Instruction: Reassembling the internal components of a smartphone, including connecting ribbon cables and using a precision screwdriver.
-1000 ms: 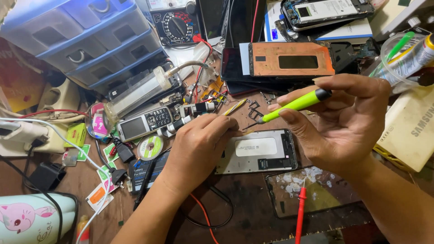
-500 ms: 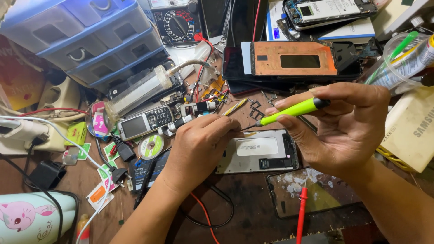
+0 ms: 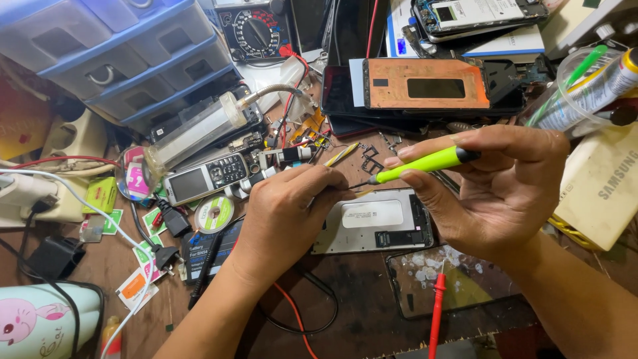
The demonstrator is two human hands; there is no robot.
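Observation:
My right hand point(image 3: 505, 189) grips a lime-green screwdriver point(image 3: 419, 165), tip pointing left toward my left hand. My left hand point(image 3: 286, 213) is closed with its fingertips pinched at the screwdriver's tip, above the top left corner of an opened phone frame point(image 3: 375, 223) that lies flat on the wooden bench. What the fingers pinch is too small to tell.
A phone back panel with copper foil point(image 3: 425, 83) lies behind the work. A keypad phone point(image 3: 206, 178), a solder reel point(image 3: 214, 214) and a syringe-like tube point(image 3: 193, 133) sit left. A blue drawer unit point(image 3: 113, 60), a multimeter point(image 3: 256, 30), a cracked glass panel point(image 3: 432, 276) and a red probe point(image 3: 437, 312) surround the work area.
Both hands stay over the phone frame. The screwdriver has lowered slightly and its tip has come closer to my left fingertips.

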